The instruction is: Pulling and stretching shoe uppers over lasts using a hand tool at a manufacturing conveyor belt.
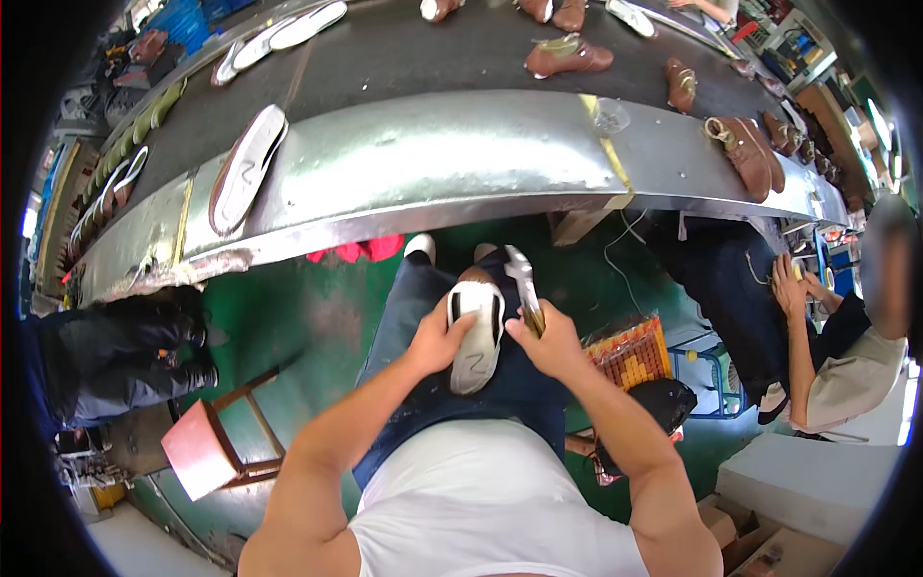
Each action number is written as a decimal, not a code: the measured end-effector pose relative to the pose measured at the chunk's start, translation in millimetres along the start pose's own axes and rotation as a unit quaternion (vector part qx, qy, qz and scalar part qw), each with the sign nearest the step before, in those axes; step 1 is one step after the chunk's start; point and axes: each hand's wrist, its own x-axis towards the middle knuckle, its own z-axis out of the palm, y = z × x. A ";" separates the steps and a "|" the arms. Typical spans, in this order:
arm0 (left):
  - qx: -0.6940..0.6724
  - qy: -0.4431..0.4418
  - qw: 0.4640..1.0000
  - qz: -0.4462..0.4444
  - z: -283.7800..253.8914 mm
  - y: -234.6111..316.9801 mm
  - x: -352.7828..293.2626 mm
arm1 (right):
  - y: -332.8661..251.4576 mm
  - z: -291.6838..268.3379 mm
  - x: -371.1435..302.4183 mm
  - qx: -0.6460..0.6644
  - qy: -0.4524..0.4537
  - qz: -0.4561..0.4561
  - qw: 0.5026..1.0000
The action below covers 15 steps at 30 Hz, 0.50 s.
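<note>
On my lap lies a shoe [474, 368], bottom up, with a pale sole, a dark squiggle and black strips at its middle. My left hand [437, 343] is closed around its left side, with the thumb on the sole. In my right hand [550, 344] is a hand tool [522, 271] with a curved silver metal end and a yellowish-brown grip. Its metal end points away from me, to the right of the shoe. Whether it is a hammer or pincers I cannot tell. My right thumb is near the shoe's right edge.
Ahead runs a dark conveyor belt [423, 67] with a metal rim [413, 149]. A brown shoe [248, 173] lies sole up on the rim, brown shoes [750, 154] at the right. A pink-topped stool [200, 450] stands left. A co-worker [846, 365] sits right; another person's legs [125, 361] show left.
</note>
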 end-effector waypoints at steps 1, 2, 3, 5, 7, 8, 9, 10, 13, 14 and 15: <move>0.001 -0.010 1.000 0.003 -1.1 5.2 -2.2 | 5.6 9.5 -5.1 0.063 0.056 0.022 0.996; -0.019 -0.023 0.998 -0.054 -3.2 10.9 -5.2 | 11.9 14.9 -0.2 0.057 0.054 0.041 0.996; -0.039 -0.032 0.992 -0.113 -5.1 13.5 -8.0 | 12.3 20.6 2.6 0.029 0.013 0.072 0.997; -0.094 -0.106 0.984 -0.111 -14.4 7.9 -6.9 | 16.9 36.1 3.3 0.005 -0.030 0.101 0.994; -0.139 -0.159 0.970 -0.118 -29.2 9.4 -4.1 | 31.0 50.6 1.6 0.032 -0.051 0.096 0.994; -0.166 -0.207 0.957 -0.117 -36.7 13.2 -1.6 | 40.1 50.1 3.2 0.034 -0.045 0.098 0.994; -0.193 -0.253 0.941 -0.117 -40.0 16.3 -1.6 | 44.6 46.6 2.0 0.080 -0.067 0.085 0.991; -0.191 -0.257 0.940 -0.117 -38.9 18.1 -2.2 | 49.3 43.5 0.1 0.126 -0.089 0.072 0.985; -0.244 -0.137 0.954 -0.106 -10.9 5.8 -9.2 | 63.8 42.7 1.4 0.137 -0.115 0.040 0.983; -0.245 -0.139 0.954 -0.106 0.3 -8.5 -17.7 | 69.2 43.7 1.0 0.129 -0.123 0.007 0.984; -0.140 -0.074 0.975 -0.155 10.0 -17.4 -25.6 | 62.1 38.9 -0.8 0.128 -0.123 0.009 0.984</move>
